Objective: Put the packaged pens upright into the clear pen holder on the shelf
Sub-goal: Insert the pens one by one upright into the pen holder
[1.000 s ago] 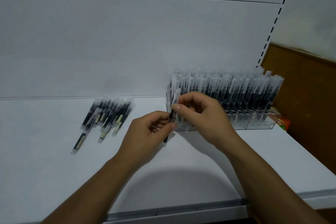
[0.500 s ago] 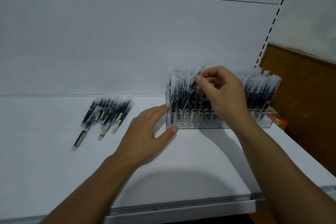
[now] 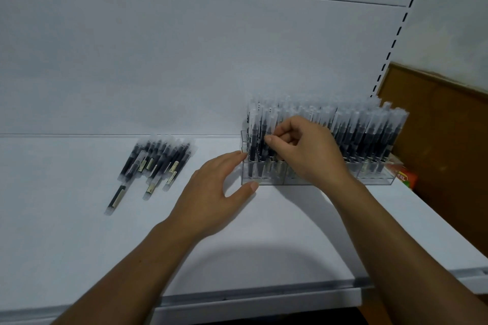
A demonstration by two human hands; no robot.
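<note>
Now that the right hand, still pinching a packaged pen, has lowered it upright into the left end of the clear pen holder, the left hand rests flat-fingered against that corner, with loose pens waiting farther left.

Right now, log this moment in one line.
right hand: pinches pen in clear pen holder | left hand: touches holder | loose pens: shelf

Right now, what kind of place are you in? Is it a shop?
Probably a shop, likely a stationery section being stocked. The white shelf has a slotted upright strip behind it, the clear pen holder is packed with identical packaged pens, and more lie in a pile to its left.
</note>
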